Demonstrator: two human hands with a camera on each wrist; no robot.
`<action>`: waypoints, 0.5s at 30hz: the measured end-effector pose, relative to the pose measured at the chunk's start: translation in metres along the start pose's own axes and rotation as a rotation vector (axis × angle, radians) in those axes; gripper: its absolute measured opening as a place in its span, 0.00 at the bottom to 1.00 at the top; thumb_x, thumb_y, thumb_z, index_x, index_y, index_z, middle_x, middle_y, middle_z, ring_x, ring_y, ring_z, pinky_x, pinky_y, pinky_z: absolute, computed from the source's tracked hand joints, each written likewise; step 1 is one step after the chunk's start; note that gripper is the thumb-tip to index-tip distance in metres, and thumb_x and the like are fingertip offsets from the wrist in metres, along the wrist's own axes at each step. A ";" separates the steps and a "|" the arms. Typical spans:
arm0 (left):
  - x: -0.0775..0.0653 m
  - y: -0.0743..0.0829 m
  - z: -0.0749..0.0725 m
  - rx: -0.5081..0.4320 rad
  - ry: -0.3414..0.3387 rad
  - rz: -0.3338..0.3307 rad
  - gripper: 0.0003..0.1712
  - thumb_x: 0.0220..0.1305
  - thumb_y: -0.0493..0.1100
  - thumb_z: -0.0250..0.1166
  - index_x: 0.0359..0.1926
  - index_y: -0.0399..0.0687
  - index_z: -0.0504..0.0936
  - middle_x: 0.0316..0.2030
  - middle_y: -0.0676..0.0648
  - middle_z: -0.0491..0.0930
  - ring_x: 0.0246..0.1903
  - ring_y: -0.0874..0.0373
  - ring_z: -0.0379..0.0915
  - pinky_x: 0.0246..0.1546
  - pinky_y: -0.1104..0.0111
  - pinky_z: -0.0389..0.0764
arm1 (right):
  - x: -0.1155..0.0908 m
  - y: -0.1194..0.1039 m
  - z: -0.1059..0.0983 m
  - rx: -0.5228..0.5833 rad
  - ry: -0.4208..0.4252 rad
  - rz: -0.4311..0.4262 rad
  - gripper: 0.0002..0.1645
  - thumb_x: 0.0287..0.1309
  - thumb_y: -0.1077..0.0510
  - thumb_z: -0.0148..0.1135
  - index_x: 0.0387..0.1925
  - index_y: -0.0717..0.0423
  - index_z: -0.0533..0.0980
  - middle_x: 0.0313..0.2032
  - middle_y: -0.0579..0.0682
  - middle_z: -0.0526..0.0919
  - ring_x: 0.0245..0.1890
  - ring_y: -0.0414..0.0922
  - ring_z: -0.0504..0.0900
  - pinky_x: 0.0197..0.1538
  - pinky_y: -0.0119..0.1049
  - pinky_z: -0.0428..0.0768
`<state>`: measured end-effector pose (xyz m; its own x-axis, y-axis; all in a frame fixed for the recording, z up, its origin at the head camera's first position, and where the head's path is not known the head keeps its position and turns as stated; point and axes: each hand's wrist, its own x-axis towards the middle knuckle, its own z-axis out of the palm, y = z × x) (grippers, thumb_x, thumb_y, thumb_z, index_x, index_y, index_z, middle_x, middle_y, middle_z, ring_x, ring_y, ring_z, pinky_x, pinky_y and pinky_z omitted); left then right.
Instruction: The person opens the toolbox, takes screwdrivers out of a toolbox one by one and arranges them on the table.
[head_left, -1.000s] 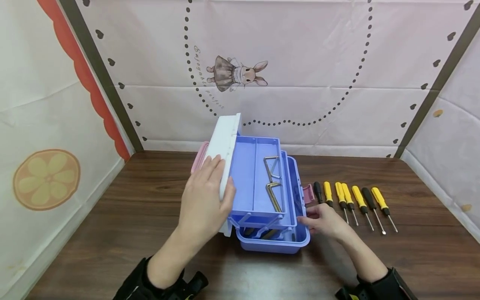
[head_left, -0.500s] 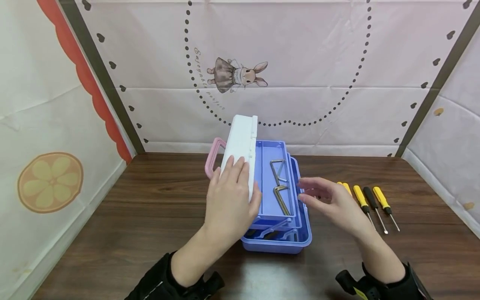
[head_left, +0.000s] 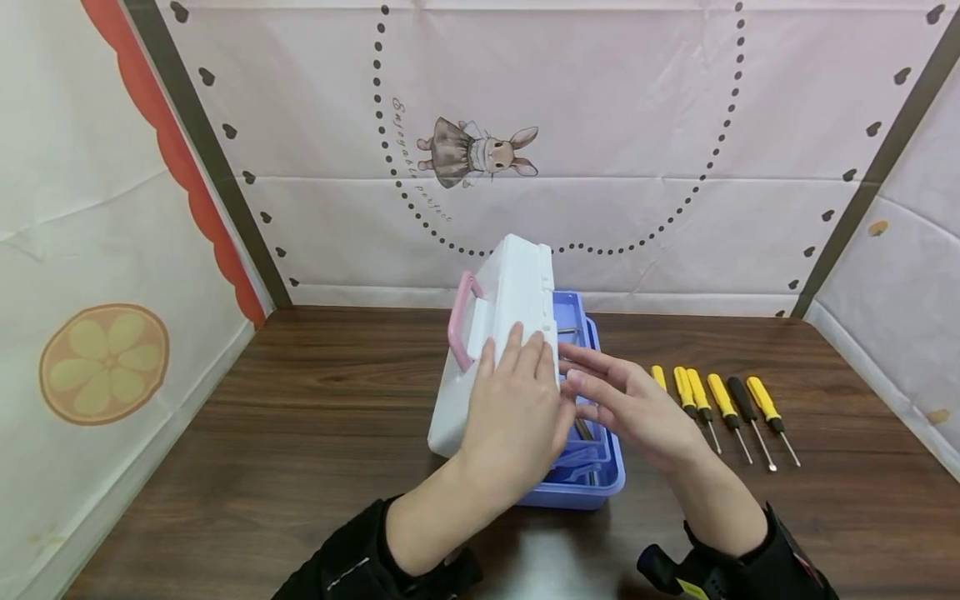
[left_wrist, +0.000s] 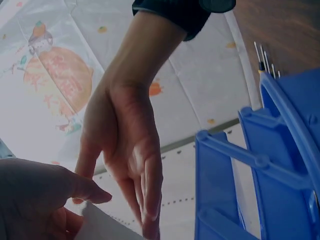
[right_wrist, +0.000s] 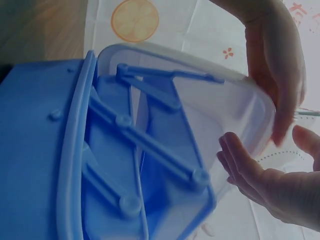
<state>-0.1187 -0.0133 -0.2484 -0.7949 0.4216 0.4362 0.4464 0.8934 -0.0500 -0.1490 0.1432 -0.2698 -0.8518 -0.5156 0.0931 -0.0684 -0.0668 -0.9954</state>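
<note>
A blue toolbox (head_left: 570, 498) stands on the table, its white lid (head_left: 517, 283) with a pink handle (head_left: 459, 329) tilted partway over the raised trays. My left hand (head_left: 513, 417) lies on the lid's outer face, fingers extended. At the lid's right edge, above the trays, is my right hand (head_left: 637, 412), with its fingers extended and slightly bent. The trays' folding arms (right_wrist: 150, 145) are spread in the right wrist view, with the translucent lid behind them. Between lid and right hand, part of a hex key (head_left: 583, 429) shows; the lid hides most of the trays' contents.
To the right of the box several screwdrivers lie in a row, yellow-handled ones (head_left: 722, 396) and a black-handled one (head_left: 741, 398). My right hand covers the row's left end. A printed white cloth (head_left: 600, 100) walls the wooden table (head_left: 322, 392) at the back and sides.
The lid has swung to the right over the trays under my left hand. My right hand has left the box's right rim, rising and moving left to the lid's edge.
</note>
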 end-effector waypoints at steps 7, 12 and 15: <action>-0.003 0.002 0.007 -0.273 0.103 0.122 0.19 0.63 0.45 0.49 0.50 0.41 0.75 0.53 0.45 0.71 0.57 0.54 0.60 0.57 0.46 0.52 | -0.006 0.001 -0.004 0.141 0.038 -0.014 0.34 0.64 0.57 0.44 0.61 0.76 0.47 0.58 0.61 0.63 0.51 0.43 0.70 0.50 0.35 0.71; -0.008 -0.013 0.015 -0.564 0.277 0.149 0.15 0.60 0.38 0.53 0.47 0.38 0.76 0.53 0.42 0.69 0.54 0.54 0.63 0.56 0.56 0.60 | -0.011 0.004 -0.010 0.052 0.062 -0.017 0.31 0.64 0.59 0.45 0.60 0.77 0.51 0.53 0.59 0.68 0.44 0.42 0.74 0.45 0.34 0.75; -0.012 -0.029 0.021 -0.597 0.338 0.034 0.17 0.59 0.39 0.56 0.48 0.35 0.75 0.54 0.39 0.68 0.51 0.50 0.65 0.54 0.60 0.64 | -0.013 0.007 -0.013 -0.046 0.093 -0.005 0.30 0.62 0.60 0.48 0.60 0.75 0.53 0.49 0.61 0.70 0.38 0.42 0.76 0.42 0.33 0.76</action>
<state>-0.1308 -0.0407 -0.2710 -0.6477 0.2899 0.7046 0.6961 0.6010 0.3926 -0.1453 0.1607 -0.2782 -0.8958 -0.4335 0.0980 -0.0950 -0.0288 -0.9951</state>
